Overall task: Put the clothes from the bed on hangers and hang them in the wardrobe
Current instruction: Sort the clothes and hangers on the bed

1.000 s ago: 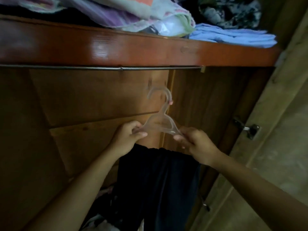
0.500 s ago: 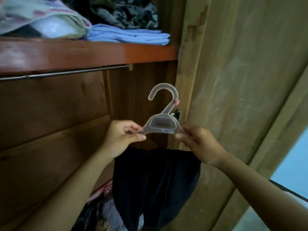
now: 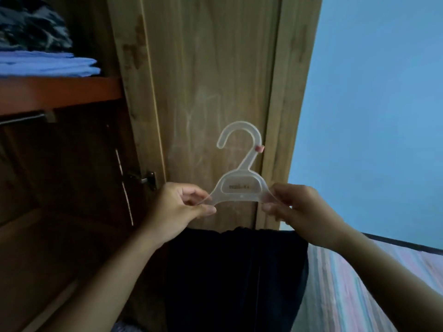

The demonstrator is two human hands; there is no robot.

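I hold a clear plastic hanger (image 3: 241,188) upright in front of the open wardrobe door (image 3: 211,80), hook at the top. My left hand (image 3: 179,207) pinches its left arm and my right hand (image 3: 294,207) pinches its right arm. A dark garment (image 3: 237,279) hangs from the hanger below my hands. The wardrobe's metal rail (image 3: 21,119) shows at the far left, under the red-brown shelf (image 3: 60,92); the hanger is well to its right.
Folded blue cloth (image 3: 48,65) and a dark patterned bundle (image 3: 31,29) lie on the shelf. A door hinge (image 3: 147,179) sits on the wardrobe's inner side. A striped bed cover (image 3: 354,291) lies at lower right, below a blue wall (image 3: 371,104).
My view has swung right, away from the wardrobe interior toward the door, wall and bed. Both hands keep their hold on the hanger with the dark garment.
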